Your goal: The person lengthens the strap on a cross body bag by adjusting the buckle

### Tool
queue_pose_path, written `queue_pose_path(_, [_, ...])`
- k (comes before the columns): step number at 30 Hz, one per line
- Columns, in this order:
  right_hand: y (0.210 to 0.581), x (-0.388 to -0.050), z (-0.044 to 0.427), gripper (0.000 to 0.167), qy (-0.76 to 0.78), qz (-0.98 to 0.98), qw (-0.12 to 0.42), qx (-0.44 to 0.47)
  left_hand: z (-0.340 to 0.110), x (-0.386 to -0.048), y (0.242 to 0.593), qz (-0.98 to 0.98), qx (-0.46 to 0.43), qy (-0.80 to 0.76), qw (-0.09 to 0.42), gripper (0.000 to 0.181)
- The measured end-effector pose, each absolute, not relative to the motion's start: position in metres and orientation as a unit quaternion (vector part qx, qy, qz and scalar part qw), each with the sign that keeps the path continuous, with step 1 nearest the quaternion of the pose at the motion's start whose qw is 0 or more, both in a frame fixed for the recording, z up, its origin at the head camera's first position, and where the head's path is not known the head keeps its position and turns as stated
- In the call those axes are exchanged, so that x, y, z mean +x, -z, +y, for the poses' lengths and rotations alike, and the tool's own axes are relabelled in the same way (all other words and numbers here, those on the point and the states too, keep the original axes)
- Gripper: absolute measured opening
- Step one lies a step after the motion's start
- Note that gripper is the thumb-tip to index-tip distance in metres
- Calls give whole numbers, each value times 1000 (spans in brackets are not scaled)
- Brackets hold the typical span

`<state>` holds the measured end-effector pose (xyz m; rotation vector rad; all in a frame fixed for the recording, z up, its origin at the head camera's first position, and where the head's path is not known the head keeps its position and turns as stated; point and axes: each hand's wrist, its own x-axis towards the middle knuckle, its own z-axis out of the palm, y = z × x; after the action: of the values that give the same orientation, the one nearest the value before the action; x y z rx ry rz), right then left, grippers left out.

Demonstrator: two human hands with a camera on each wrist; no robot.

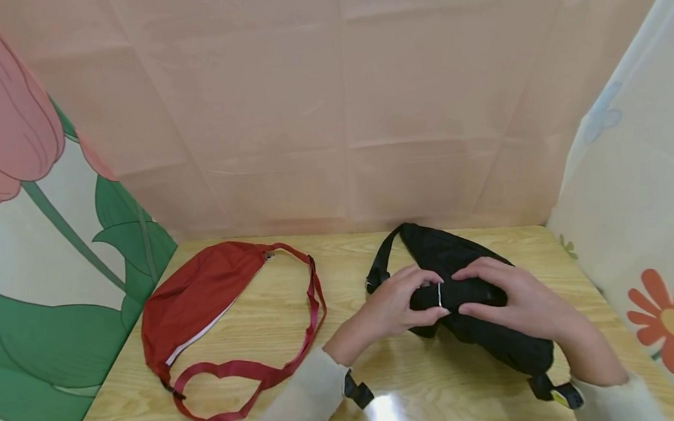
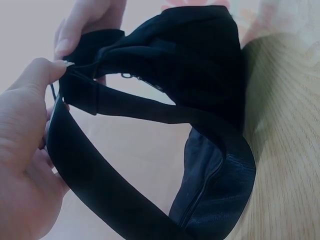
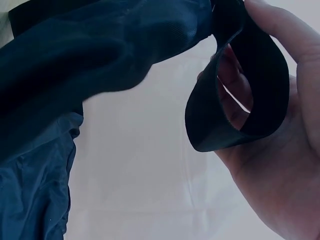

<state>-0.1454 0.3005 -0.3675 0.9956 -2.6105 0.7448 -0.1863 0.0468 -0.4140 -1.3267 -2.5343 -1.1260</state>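
A black waist bag [image 1: 495, 329] lies at the right of the table, its strap [image 2: 120, 187] folded into a flat bundle above it. My left hand [image 1: 392, 304] is at the bundle's left end. Its thumb and a finger pinch a thin, pale band [image 1: 440, 295] that runs around the bundle. From the other side, my right hand [image 1: 521, 298] grips the folded strap between thumb and fingers. A loop of strap [image 3: 210, 122] curves within the right palm in the right wrist view. Some left fingers are hidden behind the strap in the left wrist view.
A red waist bag [image 1: 205, 292] lies at the left of the wooden table [image 1: 282, 324], its red strap [image 1: 238, 366] looped toward the middle. A pinkish cloth backdrop [image 1: 262, 101] rises behind, with floral sheets [image 1: 626, 191] at the sides.
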Motion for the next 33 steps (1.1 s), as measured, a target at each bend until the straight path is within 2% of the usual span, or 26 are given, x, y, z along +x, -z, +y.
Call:
queue_pose_path(16, [367, -145, 306, 47, -248, -895, 146, 342, 45, -187, 413, -823, -434, 364, 43, 45])
queue_pose_path(27, [370, -146, 301, 46, -262, -897, 119, 335, 45, -186, 414, -822, -434, 368, 42, 45])
queue_pose_path(33, [371, -147, 300, 43, -261, -894, 128, 340, 46, -187, 415, -820, -437, 367, 46, 45])
